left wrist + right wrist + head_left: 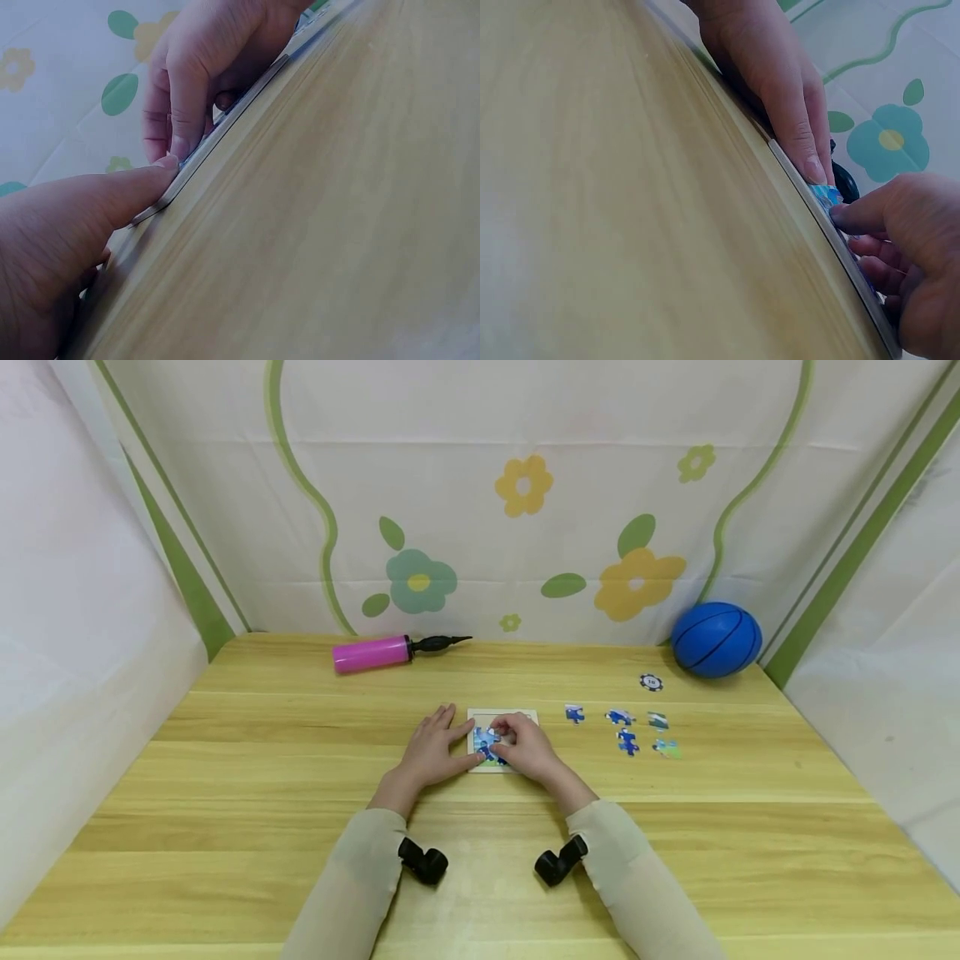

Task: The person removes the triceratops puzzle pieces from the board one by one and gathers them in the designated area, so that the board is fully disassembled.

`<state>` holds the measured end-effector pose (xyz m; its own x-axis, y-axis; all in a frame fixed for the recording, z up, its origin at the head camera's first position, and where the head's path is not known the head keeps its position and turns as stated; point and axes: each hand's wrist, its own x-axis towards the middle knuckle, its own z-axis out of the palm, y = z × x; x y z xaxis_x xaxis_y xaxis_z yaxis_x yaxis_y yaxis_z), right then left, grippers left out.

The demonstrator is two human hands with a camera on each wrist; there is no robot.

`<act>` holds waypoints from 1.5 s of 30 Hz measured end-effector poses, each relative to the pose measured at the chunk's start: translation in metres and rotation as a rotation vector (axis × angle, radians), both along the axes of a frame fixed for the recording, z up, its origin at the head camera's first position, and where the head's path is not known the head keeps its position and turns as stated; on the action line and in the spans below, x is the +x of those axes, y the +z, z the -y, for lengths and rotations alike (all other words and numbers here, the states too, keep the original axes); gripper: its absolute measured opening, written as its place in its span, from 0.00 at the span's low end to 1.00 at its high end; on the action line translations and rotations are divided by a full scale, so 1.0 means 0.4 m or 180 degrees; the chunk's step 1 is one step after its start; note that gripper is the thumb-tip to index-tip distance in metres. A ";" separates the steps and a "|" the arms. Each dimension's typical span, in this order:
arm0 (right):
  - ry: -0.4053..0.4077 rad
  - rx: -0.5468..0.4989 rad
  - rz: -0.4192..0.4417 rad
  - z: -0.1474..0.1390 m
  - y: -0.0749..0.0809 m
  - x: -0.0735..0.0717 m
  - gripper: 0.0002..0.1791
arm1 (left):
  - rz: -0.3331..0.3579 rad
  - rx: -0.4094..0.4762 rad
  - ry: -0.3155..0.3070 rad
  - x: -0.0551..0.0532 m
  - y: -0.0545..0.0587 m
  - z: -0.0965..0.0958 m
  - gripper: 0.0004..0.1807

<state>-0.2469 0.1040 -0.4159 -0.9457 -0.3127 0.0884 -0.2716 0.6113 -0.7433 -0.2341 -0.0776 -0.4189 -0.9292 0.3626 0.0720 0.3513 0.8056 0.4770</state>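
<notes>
A small jigsaw tray (506, 769) with a pale rim lies flat on the table, partly filled with blue and green pieces on its left side. At its left edge rests my left hand (432, 747), fingers spread, the thumb reaching onto the lower rim. My right hand (531, 750) is over the tray's right part, thumb and index finger curled around a blue puzzle piece (486, 737). In the right wrist view the right thumb (855, 215) is down on the blue pieces (825, 195), close to the left fingertips. The right hand hides much of the tray.
Several loose jigsaw pieces (628, 742) lie to the right of the tray. Behind them are a round black-and-white chip (651, 682) and a blue ball (716, 639). A pink hand pump (371, 654) with a black nozzle lies at the back left, before a flowered curtain (465, 468).
</notes>
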 end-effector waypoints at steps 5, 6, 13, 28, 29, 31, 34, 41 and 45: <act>-0.0032 -0.0108 0.0106 0.004 0.002 0.000 0.12 | -0.0012 0.0000 0.0011 0.000 0.001 0.001 0.35; -0.0035 -0.0105 0.0125 0.005 0.003 -0.001 0.12 | -0.0010 -0.0001 0.0014 -0.001 0.001 0.001 0.35; -0.0055 -0.0151 0.0232 0.008 0.004 -0.008 0.11 | 0.0029 0.0032 0.0028 -0.003 0.001 0.003 0.35; 0.0006 -0.0513 0.0318 -0.045 0.041 -0.003 0.13 | 0.0072 0.0003 0.0030 0.001 0.006 -0.001 0.36; 0.0013 -0.0539 0.0298 -0.053 0.047 -0.001 0.13 | 0.0076 0.0005 0.0038 0.002 0.006 -0.001 0.36; 0.0026 -0.0525 0.0217 -0.073 0.058 0.003 0.14 | 0.0072 0.0007 0.0045 0.003 0.007 -0.002 0.36; -0.0020 -0.0455 0.0113 -0.110 0.069 0.004 0.14 | 0.0071 0.0031 0.0035 0.004 0.007 -0.003 0.36; -0.0303 -0.0277 0.0024 -0.205 0.086 0.011 0.15 | 0.0070 0.0058 0.0033 0.003 0.003 -0.003 0.36; -0.0378 -0.0226 -0.0041 -0.253 0.085 0.013 0.15 | 0.0055 0.0066 0.0037 0.000 0.001 -0.001 0.36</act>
<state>-0.2418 0.2054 -0.3821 -0.9744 -0.1910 0.1188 -0.2102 0.5859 -0.7827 -0.2340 -0.0771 -0.4183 -0.9344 0.3505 0.0632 0.3336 0.7994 0.4997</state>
